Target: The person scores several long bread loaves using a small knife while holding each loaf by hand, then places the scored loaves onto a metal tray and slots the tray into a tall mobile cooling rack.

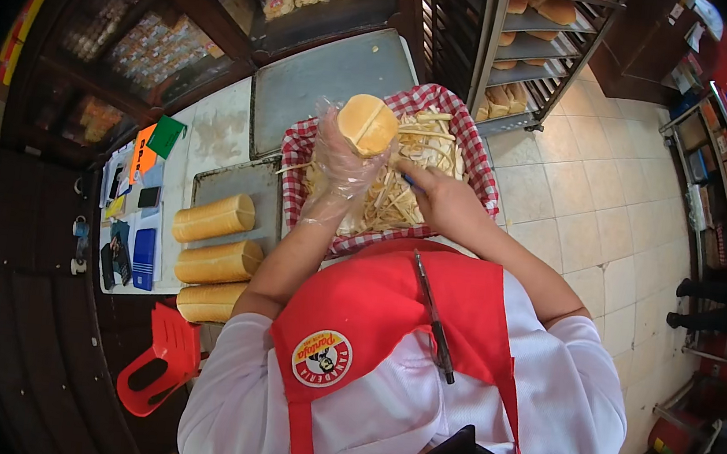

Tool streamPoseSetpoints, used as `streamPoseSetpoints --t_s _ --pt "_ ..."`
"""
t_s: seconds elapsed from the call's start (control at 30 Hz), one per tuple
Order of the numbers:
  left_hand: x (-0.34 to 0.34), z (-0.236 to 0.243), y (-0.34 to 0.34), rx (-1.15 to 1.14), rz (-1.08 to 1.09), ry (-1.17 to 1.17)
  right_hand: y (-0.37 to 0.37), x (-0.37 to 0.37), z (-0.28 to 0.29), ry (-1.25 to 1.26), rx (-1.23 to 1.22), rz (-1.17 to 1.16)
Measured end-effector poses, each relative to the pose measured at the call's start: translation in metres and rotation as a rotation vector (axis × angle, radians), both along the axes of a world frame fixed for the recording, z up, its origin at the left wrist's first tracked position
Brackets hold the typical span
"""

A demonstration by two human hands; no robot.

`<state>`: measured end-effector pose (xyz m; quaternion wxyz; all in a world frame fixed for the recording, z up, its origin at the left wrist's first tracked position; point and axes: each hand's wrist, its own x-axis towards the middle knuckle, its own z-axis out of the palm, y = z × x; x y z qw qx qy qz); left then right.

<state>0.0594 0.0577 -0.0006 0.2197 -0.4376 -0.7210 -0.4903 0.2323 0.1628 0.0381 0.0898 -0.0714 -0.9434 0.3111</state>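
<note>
My left hand, in a clear plastic glove, grips a golden bread loaf held on end, its round face turned up toward me. Close beside it my bare right hand is closed around a tool whose blue handle just shows; its blade or tip is hidden. Both hands are above a basket lined with red-and-white checked cloth. Inside lie many thin pale strips of bread crust. Three long cylindrical loaves, one of them the farthest loaf, lie in a row left of my left forearm.
A dark baking tray lies behind the basket, and a smaller tray sits at left. Phone, papers and blue notebook occupy the table's left end. A bread rack stands far right; a red chair is near left.
</note>
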Motion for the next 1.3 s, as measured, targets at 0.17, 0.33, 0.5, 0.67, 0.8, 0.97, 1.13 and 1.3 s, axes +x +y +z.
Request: streamPoseSetpoints --t_s 0.17,0.33,0.5,0.67,0.8,0.97,1.13,1.3 --pt "-0.007 -0.007 -0.006 -0.111 0.05 -0.206 -0.003 -0.013 -0.01 0.051 -0.108 0.024" --pt "-0.011 0.023 -0.011 -0.032 0.125 -0.175 0.05 -0.017 -0.031 0.109 -0.121 -0.129" --pt "-0.043 0.072 -0.049 0.73 0.035 -0.846 0.044 0.003 -0.018 -0.073 -0.724 -0.312" --pt "-0.112 0.037 -0.128 1.23 -0.253 -1.314 0.059 0.014 -0.052 -0.102 -1.339 -0.513" --pt "-0.097 -0.017 -0.105 1.329 -0.228 -1.401 0.043 -0.001 -0.055 -0.062 -1.498 -0.532" --pt "-0.109 -0.012 -0.11 1.445 -0.272 -1.446 0.038 0.003 -0.056 -0.145 -1.409 -0.445" --pt "-0.193 -0.073 -0.184 1.383 -0.146 -1.248 0.053 0.009 -0.063 -0.193 -1.353 -0.551" --pt "-0.206 -0.112 -0.198 1.069 0.492 -1.144 0.055 0.005 -0.066 -0.19 -1.404 -0.54"
